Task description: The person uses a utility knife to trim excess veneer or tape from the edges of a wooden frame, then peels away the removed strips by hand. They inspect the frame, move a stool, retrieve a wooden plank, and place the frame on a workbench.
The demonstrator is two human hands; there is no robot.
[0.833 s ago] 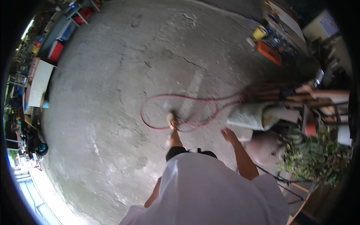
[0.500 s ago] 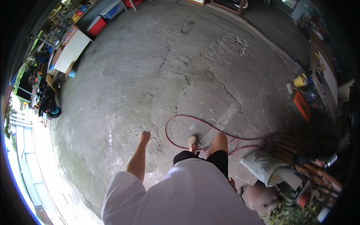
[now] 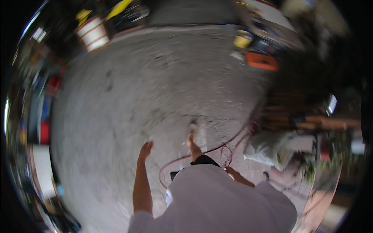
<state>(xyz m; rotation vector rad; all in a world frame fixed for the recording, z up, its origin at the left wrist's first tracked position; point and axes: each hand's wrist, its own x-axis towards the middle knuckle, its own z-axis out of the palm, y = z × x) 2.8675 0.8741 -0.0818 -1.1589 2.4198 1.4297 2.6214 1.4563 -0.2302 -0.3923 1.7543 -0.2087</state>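
Observation:
My left hand (image 3: pixel 146 150) hangs out in front of me over the concrete floor (image 3: pixel 116 112), touching nothing that I can see. Its fingers are smeared by motion. Close by my right hip, my right hand (image 3: pixel 230 171) shows only in part, and its fingers are mostly hidden by my shirt. A thin red hose (image 3: pixel 210 150) lies looped on the ground around my legs. One foot (image 3: pixel 193 126) is stretched ahead, beyond the hose.
Pale sacking (image 3: pixel 264 149) and long wooden pieces (image 3: pixel 295 120) lie to the right. Farther off are an orange tray (image 3: pixel 261 61) and a yellow bucket (image 3: pixel 243 39). A white panel (image 3: pixel 43 171) and a red box (image 3: pixel 44 132) line the left side. A white-and-brown crate-like piece (image 3: pixel 92 34) stands far left.
My view has turned to the right, so the orange tray and bucket now appear nearer the middle. I have stepped forward over the hose. My right forearm has come into view.

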